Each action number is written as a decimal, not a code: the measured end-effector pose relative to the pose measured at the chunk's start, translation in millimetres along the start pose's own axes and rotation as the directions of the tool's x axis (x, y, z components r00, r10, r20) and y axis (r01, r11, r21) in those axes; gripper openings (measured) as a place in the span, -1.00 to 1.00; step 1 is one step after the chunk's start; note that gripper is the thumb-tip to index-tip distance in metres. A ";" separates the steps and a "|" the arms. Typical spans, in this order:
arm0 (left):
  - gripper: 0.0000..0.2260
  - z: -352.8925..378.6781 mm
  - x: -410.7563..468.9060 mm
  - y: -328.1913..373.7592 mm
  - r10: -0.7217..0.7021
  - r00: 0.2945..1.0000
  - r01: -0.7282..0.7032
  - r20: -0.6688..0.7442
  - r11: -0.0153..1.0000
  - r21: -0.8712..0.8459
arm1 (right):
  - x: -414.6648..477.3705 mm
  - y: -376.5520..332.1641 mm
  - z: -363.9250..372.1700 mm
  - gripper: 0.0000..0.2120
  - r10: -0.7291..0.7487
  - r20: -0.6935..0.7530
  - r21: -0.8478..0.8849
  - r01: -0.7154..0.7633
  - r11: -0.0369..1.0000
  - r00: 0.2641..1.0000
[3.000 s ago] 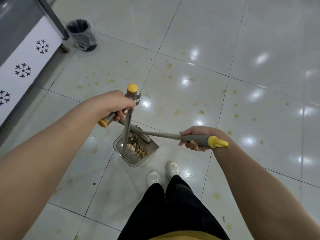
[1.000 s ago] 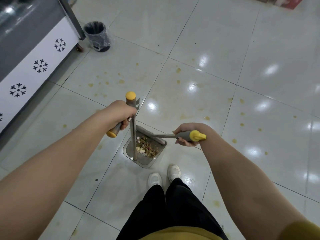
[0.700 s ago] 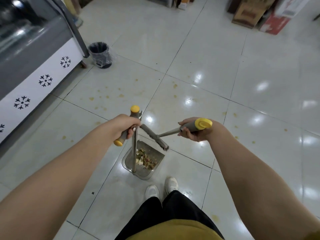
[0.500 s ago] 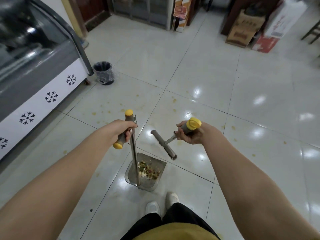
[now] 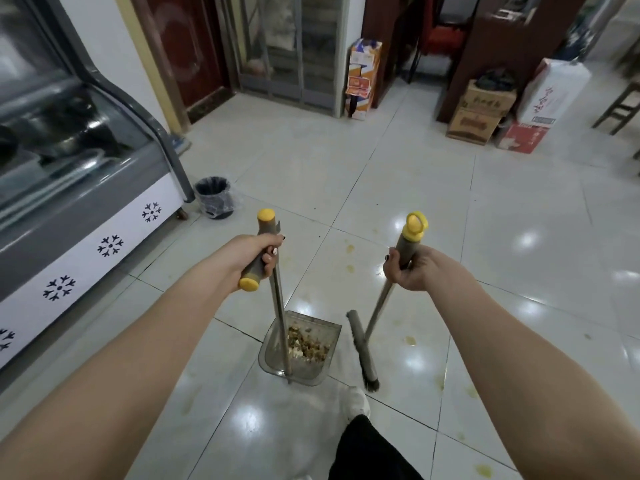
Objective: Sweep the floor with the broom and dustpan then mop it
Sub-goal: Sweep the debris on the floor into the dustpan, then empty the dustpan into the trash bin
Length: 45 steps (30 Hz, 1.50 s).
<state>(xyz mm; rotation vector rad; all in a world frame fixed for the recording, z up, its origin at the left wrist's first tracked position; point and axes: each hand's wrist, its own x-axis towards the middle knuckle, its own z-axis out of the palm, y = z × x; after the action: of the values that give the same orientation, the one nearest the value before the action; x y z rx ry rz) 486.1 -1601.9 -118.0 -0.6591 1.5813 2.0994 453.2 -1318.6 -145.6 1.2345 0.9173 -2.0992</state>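
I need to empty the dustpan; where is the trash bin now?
Head view, left of centre: the bin stands beside the corner of the display freezer, ahead and left of the dustpan.

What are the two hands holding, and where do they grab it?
The left hand grips the dustpan by its grey handle grip; the right hand grips the broom near the top of its handle.

1. I see even, medium-bright indoor light. Overhead lamps show as white glare spots on the glossy floor point(image 5: 415, 188).
2. Shadows are soft and faint.
3. The freezer point(image 5: 69, 109) glass has streaky reflections.
4. Wide-angle bend: the edges curve and the forearms look stretched.
5. The far boxes point(image 5: 481, 109) and the top right are smeared, the shoe point(image 5: 355, 400) is blurred, and the centre is fairly sharp.
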 end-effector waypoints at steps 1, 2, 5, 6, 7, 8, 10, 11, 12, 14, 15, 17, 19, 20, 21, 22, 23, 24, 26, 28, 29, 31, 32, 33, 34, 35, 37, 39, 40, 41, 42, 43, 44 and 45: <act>-0.89 3.2 5.4 4.4 0.005 1.000 -0.005 -0.005 1.000 -0.004 | 4.7 -8.6 0.8 -0.82 0.001 -0.001 0.009 -0.001 1.000 1.000; -0.89 8.6 14.2 10.7 0.013 1.000 -0.013 -0.012 1.000 -0.005 | 11.0 -20.4 2.8 -0.80 0.003 0.002 0.011 -0.003 1.000 1.000; -0.87 27.1 46.2 30.6 0.044 0.998 -0.044 -0.049 0.999 -0.005 | 35.6 -54.7 10.7 -0.77 -0.002 0.007 -0.012 0.002 1.000 1.000; -0.87 33.5 57.1 38.1 0.051 0.997 -0.051 -0.062 0.999 -0.009 | 43.7 -65.8 14.0 -0.77 0.000 0.009 -0.017 0.000 1.000 1.000; -0.87 39.5 67.8 46.1 0.056 0.996 -0.057 -0.073 0.998 -0.014 | 50.7 -76.4 17.3 -0.79 0.003 0.011 -0.023 -0.003 1.000 1.000; -0.89 46.0 78.7 54.6 0.063 0.994 -0.064 -0.085 0.998 -0.016 | 56.7 -87.8 20.9 -0.80 0.009 0.014 -0.034 -0.009 0.999 1.000; -0.91 57.7 99.6 71.7 0.071 0.992 -0.073 -0.106 0.997 -0.017 | 67.0 -110.7 28.9 -0.81 0.026 0.013 -0.057 -0.025 0.998 1.000; -0.91 62.6 108.6 79.2 0.073 0.991 -0.076 -0.111 0.997 -0.023 | 71.3 -122.3 33.3 -0.81 0.033 0.010 -0.073 -0.032 0.997 0.999; -0.90 66.7 116.8 86.0 0.076 0.990 -0.081 -0.116 0.996 -0.033 | 75.3 -133.7 38.3 -0.81 0.038 0.012 -0.095 -0.036 0.995 0.999; -0.87 73.5 133.9 100.1 0.084 0.987 -0.093 -0.135 0.994 -0.062 | 83.9 -157.2 50.8 -0.81 0.039 0.019 -0.149 -0.035 0.988 0.999; -0.86 75.3 141.5 106.5 0.089 0.985 -0.100 -0.146 0.992 -0.074 | 88.1 -167.5 57.9 -0.81 0.039 0.020 -0.173 -0.035 0.984 0.999; -0.85 79.2 155.0 118.9 0.100 0.980 -0.116 -0.170 0.989 -0.088 | 96.5 -186.7 72.7 -0.82 0.040 0.030 -0.211 -0.033 0.977 0.999; -0.86 82.2 170.4 133.6 0.109 0.973 -0.131 -0.203 0.986 -0.099 | 107.2 -206.5 92.8 -0.82 0.037 0.042 -0.252 -0.026 0.968 0.998; -0.85 83.2 178.1 141.3 0.113 0.970 -0.138 -0.213 0.985 -0.102 | 112.9 -216.1 104.4 -0.81 0.035 0.047 -0.277 -0.021 0.961 0.998; -0.85 83.8 187.5 150.2 0.115 0.969 -0.140 -0.218 0.985 -0.104 | 119.4 -226.2 117.9 -0.80 0.038 0.056 -0.303 -0.020 0.953 0.998; -0.84 84.3 197.6 159.0 0.112 0.969 -0.138 -0.218 0.985 -0.107 | 125.9 -235.8 131.8 -0.80 0.042 0.067 -0.321 -0.018 0.947 0.997; -0.84 84.6 207.3 167.2 0.107 0.970 -0.134 -0.218 0.985 -0.110 | 132.1 -244.7 144.9 -0.80 0.039 0.077 -0.333 -0.012 0.943 0.996; -0.83 84.5 217.6 174.9 0.101 0.970 -0.127 -0.222 0.986 -0.110 | 138.8 -253.6 157.7 -0.80 0.035 0.080 -0.344 -0.006 0.939 0.996; -0.82 82.6 242.5 192.7 0.092 0.969 -0.119 -0.229 0.987 -0.107 | 154.8 -273.7 185.4 -0.80 0.031 0.093 -0.372 0.006 0.928 0.995; -0.82 80.1 266.7 211.5 0.085 0.969 -0.112 -0.233 0.988 -0.109 | 171.0 -292.4 212.0 -0.79 0.025 0.108 -0.386 0.019 0.922 0.994; -0.82 78.2 278.9 221.8 0.074 0.970 -0.103 -0.231 0.988 -0.117 | 178.5 -301.4 226.6 -0.79 0.019 0.105 -0.391 0.024 0.920 0.994; -0.83 74.8 299.2 242.3 0.050 0.973 -0.082 -0.225 0.987 -0.137 | 191.8 -318.9 255.8 -0.79 0.011 0.094 -0.413 0.029 0.910 0.995; -0.84 72.6 308.9 254.0 0.047 0.974 -0.081 -0.223 0.986 -0.145 | 198.4 -328.5 270.7 -0.79 0.014 0.095 -0.430 0.029 0.902 0.995; -0.84 69.8 318.9 266.6 0.052 0.974 -0.087 -0.221 0.985 -0.150 | 204.5 -338.3 285.4 -0.80 0.019 0.100 -0.443 0.028 0.896 0.995; -0.84 67.9 327.3 278.6 0.060 0.974 -0.095 -0.219 0.984 -0.153 | 209.8 -347.8 298.4 -0.80 0.019 0.106 -0.452 0.031 0.891 0.994; -0.83 65.6 336.9 291.7 0.070 0.972 -0.107 -0.222 0.982 -0.156 | 215.9 -358.5 312.2 -0.81 0.017 0.118 -0.458 0.039 0.888 0.993; -0.83 61.3 357.5 315.4 0.080 0.965 -0.124 -0.248 0.979 -0.164 | 226.3 -377.7 338.2 -0.82 0.009 0.137 -0.458 0.056 0.887 0.991; -0.83 59.4 373.9 332.7 0.085 0.958 -0.132 -0.273 0.978 -0.160 | 234.9 -394.4 358.1 -0.81 0.015 0.146 -0.463 0.055 0.885 0.989; -0.82 58.9 382.7 341.3 0.088 0.957 -0.136 -0.276 0.978 -0.160 | 240.8 -403.9 368.0 -0.80 0.025 0.162 -0.468 0.055 0.882 0.987; -0.81 58.6 391.7 350.3 0.096 0.955 -0.144 -0.279 0.977 -0.157 | 246.5 -413.8 379.1 -0.78 0.027 0.173 -0.467 0.058 0.882 0.984; -0.79 58.3 401.3 360.1 0.103 0.954 -0.151 -0.283 0.976 -0.155 | 252.7 -423.3 391.1 -0.77 0.025 0.181 -0.465 0.063 0.883 0.983; -0.77 57.6 411.9 370.3 0.107 0.952 -0.155 -0.285 0.976 -0.153 | 258.9 -432.6 403.6 -0.76 0.027 0.186 -0.469 0.065 0.881 0.982; -0.77 57.0 425.0 381.8 0.110 0.952 -0.159 -0.287 0.976 -0.152 | 266.0 -442.7 418.1 -0.77 0.037 0.191 -0.479 0.060 0.876 0.981; -0.77 56.1 434.3 391.2 0.115 0.951 -0.163 -0.289 0.975 -0.150 | 271.6 -450.1 429.6 -0.77 0.045 0.197 -0.486 0.058 0.872 0.979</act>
<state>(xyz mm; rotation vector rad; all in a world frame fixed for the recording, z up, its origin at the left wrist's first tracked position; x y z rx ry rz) -98.7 -1625.6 -69.3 -0.9654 1.6445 2.3523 -220.3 -1396.0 -108.9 0.7389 1.2581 -1.7915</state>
